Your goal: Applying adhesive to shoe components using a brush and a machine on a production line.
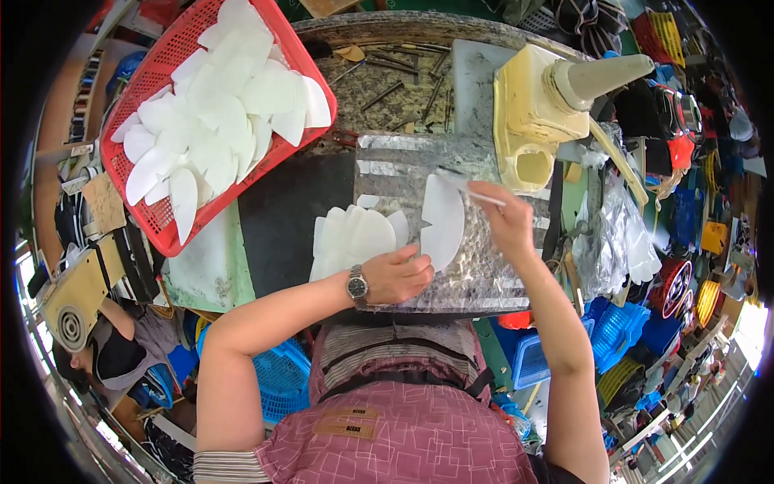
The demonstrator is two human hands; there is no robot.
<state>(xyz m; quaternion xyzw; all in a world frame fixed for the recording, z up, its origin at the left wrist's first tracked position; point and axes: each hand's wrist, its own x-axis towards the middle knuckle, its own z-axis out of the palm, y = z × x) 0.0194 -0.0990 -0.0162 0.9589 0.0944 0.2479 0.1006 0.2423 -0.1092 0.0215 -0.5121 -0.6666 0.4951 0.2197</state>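
A white, curved cut piece with a small notch in its left edge lies on the worn work board. My left hand, with a watch at its wrist, has its fingers curled and pressed at the piece's lower end. Pinched in my right hand is a thin brush with a pale handle. Its dark tip is over the piece's upper end. Left of the piece, overlapping white pieces lie fanned out, close to my left hand.
A red plastic basket heaped with white pieces stands at the far left. A cream container with a cone-shaped nozzle and round opening stands far right. Thin dark rods lie at the back. Clear plastic bags hang at right. Another person is at left.
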